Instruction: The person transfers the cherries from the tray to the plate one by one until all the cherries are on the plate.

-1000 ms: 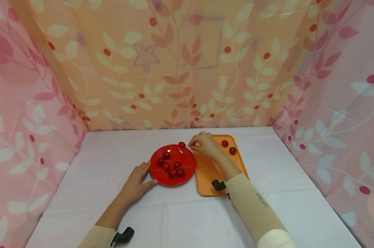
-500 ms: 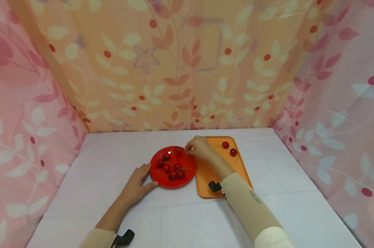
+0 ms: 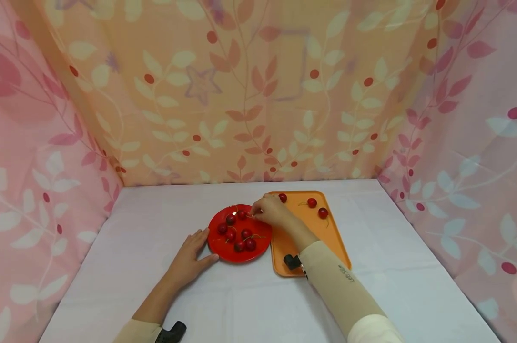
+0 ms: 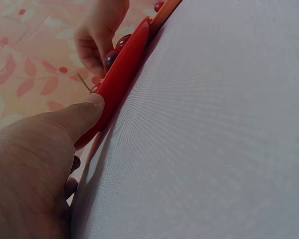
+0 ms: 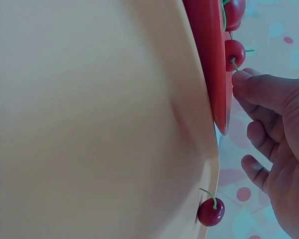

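My right hand [image 3: 270, 209] pinches the stem of a cherry [image 3: 241, 215] over the far right of the red plate [image 3: 260, 245]. In the right wrist view, thumb and forefinger meet at the stem, just below the round red cherry [image 5: 234, 55]. Several other dark red cherries with green stems, among them one cherry [image 3: 251, 244] near the front, lie on the plate. My left hand [image 3: 189, 257] rests against the plate's left rim, fingers and thumb spread. The left wrist view has its thumb [image 4: 87, 117] touching the rim of the plate [image 4: 120, 74].
An orange rectangular tray [image 3: 292, 238] stands right beside the plate, partly under my right forearm. On its far part lie a cherry [image 3: 282, 197], another cherry [image 3: 311, 203] and a third cherry [image 3: 323, 213]. A floral cloth [image 3: 249, 95] hangs behind the white table [image 3: 241, 305].
My right hand has brought the cherry from the plate's far edge inward and toward me, over the plate. A third cherry at the tray's far left now shows. My left hand stays put.
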